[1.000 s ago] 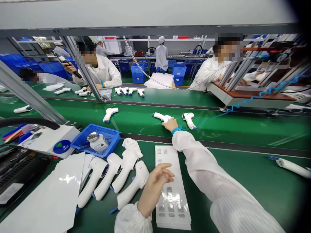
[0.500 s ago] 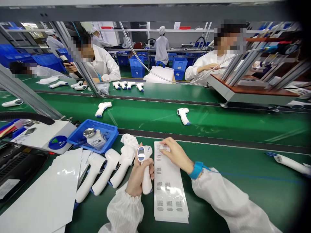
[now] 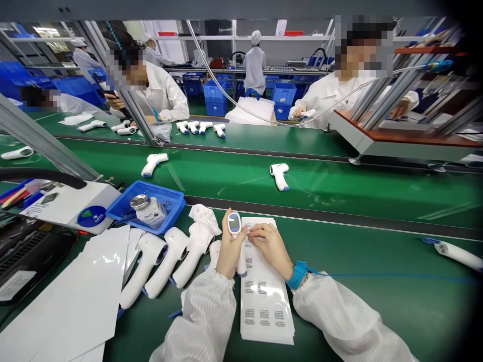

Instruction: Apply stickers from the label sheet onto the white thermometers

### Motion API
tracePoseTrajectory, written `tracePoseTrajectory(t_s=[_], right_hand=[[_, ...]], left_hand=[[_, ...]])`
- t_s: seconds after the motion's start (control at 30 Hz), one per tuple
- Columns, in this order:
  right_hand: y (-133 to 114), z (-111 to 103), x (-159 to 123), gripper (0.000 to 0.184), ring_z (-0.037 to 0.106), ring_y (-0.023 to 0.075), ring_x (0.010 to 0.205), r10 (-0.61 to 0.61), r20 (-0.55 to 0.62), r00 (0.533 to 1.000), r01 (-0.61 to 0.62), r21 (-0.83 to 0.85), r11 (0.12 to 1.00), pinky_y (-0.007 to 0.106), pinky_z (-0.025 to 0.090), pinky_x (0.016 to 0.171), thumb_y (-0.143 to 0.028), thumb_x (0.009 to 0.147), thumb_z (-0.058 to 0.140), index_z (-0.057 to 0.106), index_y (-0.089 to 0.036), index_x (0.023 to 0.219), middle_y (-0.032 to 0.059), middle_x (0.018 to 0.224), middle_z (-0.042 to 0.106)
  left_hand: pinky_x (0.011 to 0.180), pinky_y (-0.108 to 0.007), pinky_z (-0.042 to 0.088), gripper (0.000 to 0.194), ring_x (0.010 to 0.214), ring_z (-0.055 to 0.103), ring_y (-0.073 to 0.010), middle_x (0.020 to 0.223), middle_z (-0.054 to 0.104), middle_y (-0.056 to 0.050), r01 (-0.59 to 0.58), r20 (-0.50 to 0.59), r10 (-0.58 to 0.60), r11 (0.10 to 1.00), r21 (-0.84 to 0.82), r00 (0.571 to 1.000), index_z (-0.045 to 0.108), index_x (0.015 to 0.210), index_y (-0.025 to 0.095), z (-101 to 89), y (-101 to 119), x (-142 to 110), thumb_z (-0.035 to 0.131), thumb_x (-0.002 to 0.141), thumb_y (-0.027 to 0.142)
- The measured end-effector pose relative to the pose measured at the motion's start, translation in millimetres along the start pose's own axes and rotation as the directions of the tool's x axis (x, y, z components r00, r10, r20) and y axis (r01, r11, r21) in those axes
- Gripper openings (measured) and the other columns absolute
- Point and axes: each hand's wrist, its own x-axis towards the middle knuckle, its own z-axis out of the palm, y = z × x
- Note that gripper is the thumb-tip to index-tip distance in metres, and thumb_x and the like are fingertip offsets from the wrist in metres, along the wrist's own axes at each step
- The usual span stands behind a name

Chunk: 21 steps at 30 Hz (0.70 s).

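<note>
My left hand (image 3: 228, 249) is closed round the grip of a white infrared thermometer (image 3: 234, 223), held upright with its small screen facing me. My right hand (image 3: 269, 246), with a blue wrist strap (image 3: 297, 274), rests beside it, fingertips pinched at the top of a white label sheet (image 3: 264, 296) that lies on the green bench. What the fingertips hold, if anything, is too small to make out. Several more white thermometers (image 3: 162, 266) lie in a row to the left, one draped with a white cloth (image 3: 204, 221).
A blue tray (image 3: 171, 211) with a small bottle (image 3: 147, 211) sits at left, beside a white device (image 3: 64, 203) and white sheets (image 3: 68, 301). Two thermometers (image 3: 279, 176) lie on the green conveyor (image 3: 339, 188). Co-workers in white coats sit across it.
My right hand took a thermometer off the conveyor and brought it in; my left hand now grips it upright, raised a little closer to the sheet. My right hand settled on the label sheet.
</note>
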Motion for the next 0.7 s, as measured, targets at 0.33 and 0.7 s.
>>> tracePoseTrajectory(t_s=[0.33, 0.7], right_hand=[[-39.7, -32.1, -23.6, 0.016, 0.060, 0.0183, 0.080, -0.076, 0.295, 0.953, 0.012, 0.213, 0.977, 0.033, 0.048, 0.077, -0.006, 0.070, 0.059, 0.058, -0.022, 0.066, 0.0002, 0.082, 0.064], [-55.4, -66.3, -29.6, 0.009, 0.059, 0.0188, 0.086, 0.114, 0.073, 0.991, -0.131, 0.325, 0.937, 0.029, 0.048, 0.065, -0.026, 0.077, 0.065, 0.064, -0.022, 0.069, 0.0052, 0.096, 0.059]], left_hand=[[0.092, -0.033, 0.049, 0.072, 0.105, 0.062, -0.0195, 0.108, 0.060, -0.003, 0.023, -0.013, -0.023, 1.000, -0.006, 1.000, 0.029, 0.145, 0.034, 3.6, 5.2, -2.1, 0.062, 0.082, 0.019], [0.041, -0.021, 0.041, 0.077, 0.053, 0.049, -0.0053, 0.148, 0.036, -0.012, 0.109, 0.244, -0.127, 0.990, 0.088, 0.961, 0.015, 0.150, 0.037, 20.5, -17.5, -51.6, 0.059, 0.087, 0.036]])
